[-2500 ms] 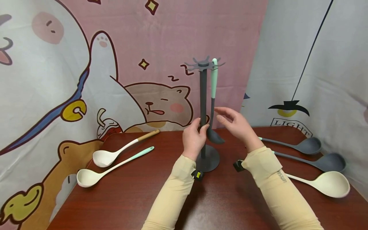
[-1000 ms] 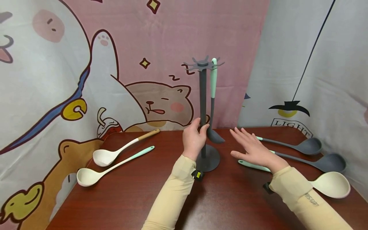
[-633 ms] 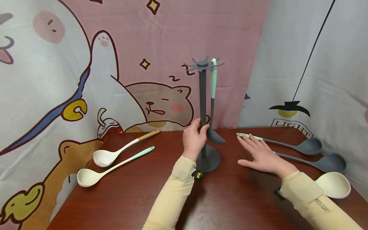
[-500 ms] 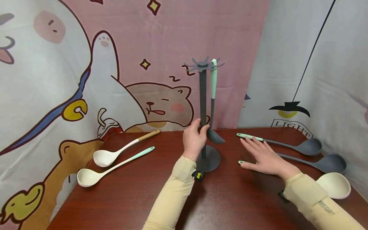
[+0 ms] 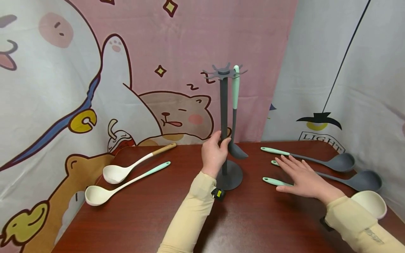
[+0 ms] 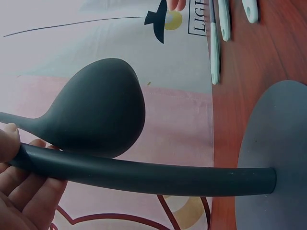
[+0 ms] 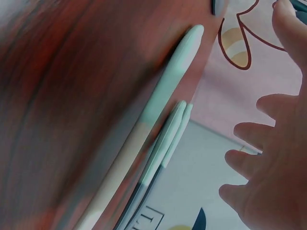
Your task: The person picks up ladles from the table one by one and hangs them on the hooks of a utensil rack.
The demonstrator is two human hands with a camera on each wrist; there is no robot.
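Left hand (image 5: 213, 154) grips the stand (image 5: 224, 105); right hand (image 5: 308, 181), straight-fingered and empty, hovers above mint handles (image 5: 276, 182). Steady the stand; pinch one handle.

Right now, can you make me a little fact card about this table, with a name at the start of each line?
Table: reddish brown
Middle: dark grey stand, upright, with hooks round the top
Hanging up: one mint-handled ladle, grey bowl downward
Lying on the left: wooden-handled white ladle; cream ladle with mint handle
Lying on the right, all with mint handles: far grey ladle; middle grey ladle; near cream ladle
Left grip: around the stand's pole
Right grip: fingers spread, holding nothing
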